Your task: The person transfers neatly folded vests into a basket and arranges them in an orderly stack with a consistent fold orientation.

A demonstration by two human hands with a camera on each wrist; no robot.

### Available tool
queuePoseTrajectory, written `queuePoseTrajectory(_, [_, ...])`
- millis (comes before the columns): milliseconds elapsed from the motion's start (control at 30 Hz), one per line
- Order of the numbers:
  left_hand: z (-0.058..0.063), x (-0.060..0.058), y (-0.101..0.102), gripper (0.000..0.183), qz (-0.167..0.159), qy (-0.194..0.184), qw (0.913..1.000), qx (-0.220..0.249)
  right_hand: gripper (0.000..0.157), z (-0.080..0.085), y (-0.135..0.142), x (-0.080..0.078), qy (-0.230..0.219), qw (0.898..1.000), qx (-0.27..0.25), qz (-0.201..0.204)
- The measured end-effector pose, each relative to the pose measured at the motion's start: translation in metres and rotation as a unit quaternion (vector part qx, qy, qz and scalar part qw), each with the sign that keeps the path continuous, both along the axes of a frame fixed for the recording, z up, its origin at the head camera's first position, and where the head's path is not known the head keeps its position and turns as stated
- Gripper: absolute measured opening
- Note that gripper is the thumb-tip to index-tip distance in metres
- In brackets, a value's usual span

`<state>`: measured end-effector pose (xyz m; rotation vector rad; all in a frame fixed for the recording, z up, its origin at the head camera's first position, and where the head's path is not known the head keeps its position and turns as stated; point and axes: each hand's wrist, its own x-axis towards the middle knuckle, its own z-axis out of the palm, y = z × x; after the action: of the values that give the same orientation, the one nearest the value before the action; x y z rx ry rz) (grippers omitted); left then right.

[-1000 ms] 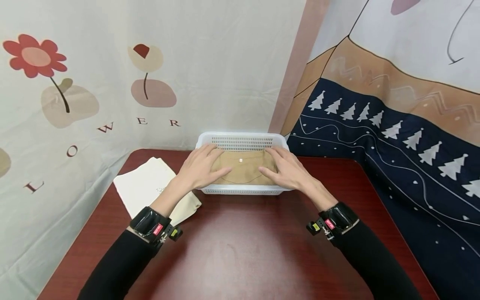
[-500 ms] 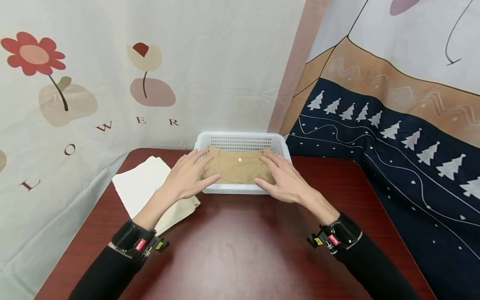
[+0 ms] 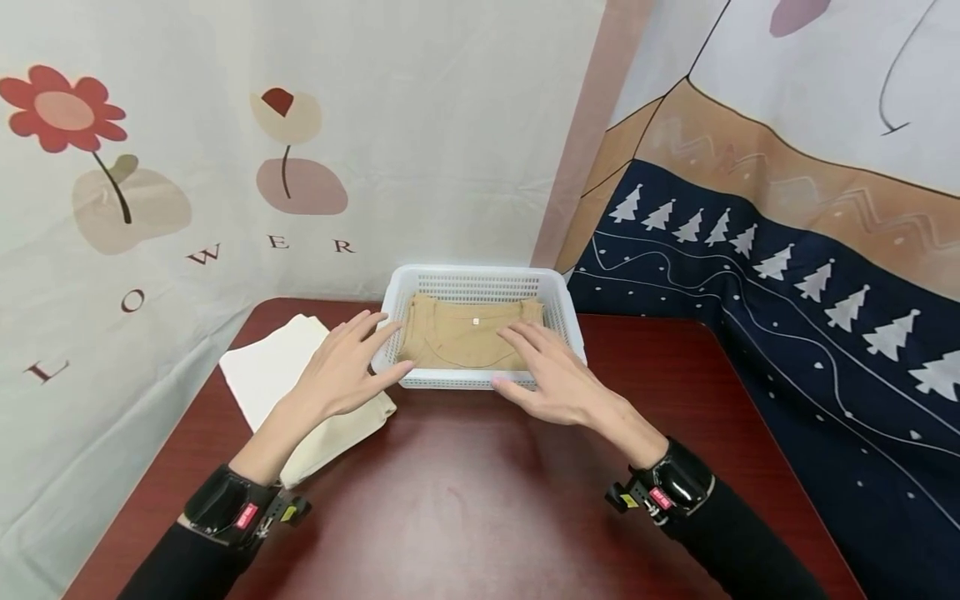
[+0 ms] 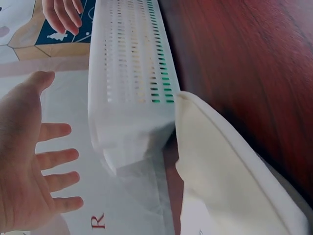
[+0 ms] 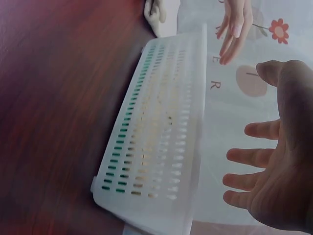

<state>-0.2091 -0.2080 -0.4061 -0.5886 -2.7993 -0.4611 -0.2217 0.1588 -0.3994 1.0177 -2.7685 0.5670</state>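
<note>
one red-brown table (image 3: 450, 517) bears one white basket (image 3: 457, 378); only the wrist views show green behind its lower slots (image 4: 162, 62); one folded pale cloth (image 3: 270, 367) lies to its left; one folded tan cloth (image 3: 468, 337) lies inside, its top visible only from the head; your left hand (image 3: 337, 375) and right hand (image 3: 555, 383), two, are released and spread, apart from the basket in the wrist views; one small white square (image 3: 476, 322) sits on the tan cloth.
</note>
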Motion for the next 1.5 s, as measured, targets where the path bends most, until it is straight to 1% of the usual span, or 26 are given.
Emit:
queuePoseTrajectory(100, [-0.003,0.004,-0.009,0.069,0.008,0.001,1.0,0.006,0.082,-0.001,-0.007,0.004,-0.003,1.0,0.001,0.006])
queuePoseTrajectory(300, [-0.009,0.009,-0.028,0.069,0.029,-0.005,0.9993,0.023,0.081,-0.003,-0.02,0.013,0.011,1.0,-0.001,0.028])
queuePoseTrajectory(467, [-0.011,0.013,-0.045,0.068,0.05,-0.001,0.9982,0.034,0.08,-0.004,-0.032,0.024,0.006,0.999,-0.001,0.047])
queuePoseTrajectory(600, [-0.011,0.016,-0.06,0.067,0.066,0.009,0.9969,0.041,0.08,-0.005,-0.044,0.034,0.01,0.997,0.003,0.074])
queuePoseTrajectory(700, [-0.014,0.016,-0.071,0.066,0.075,0.017,0.9963,0.039,0.079,-0.006,-0.053,0.04,0.012,0.995,0.005,0.096])
queuePoseTrajectory(800, [-0.017,0.014,-0.081,0.066,0.081,0.015,0.9959,0.036,0.078,-0.007,-0.062,0.046,0.009,0.994,0.009,0.111])
queuePoseTrajectory(1000, [-0.023,0.012,-0.1,0.071,0.103,-0.023,0.9937,0.038,0.075,-0.012,-0.08,0.053,0.008,0.99,0.021,0.138])
queuePoseTrajectory(1133, [-0.028,0.005,-0.112,0.076,0.119,-0.042,0.9915,0.033,0.073,-0.019,-0.09,0.056,0.002,0.988,0.028,0.15])
queuePoseTrajectory(1300, [-0.034,-0.004,-0.127,0.08,0.137,-0.067,0.988,0.024,0.07,-0.029,-0.104,0.058,-0.016,0.988,0.03,0.152])
queuePoseTrajectory(1500, [-0.041,-0.015,-0.14,0.081,0.145,-0.084,0.9857,0.02,0.067,-0.043,-0.12,0.058,-0.036,0.989,0.04,0.141])
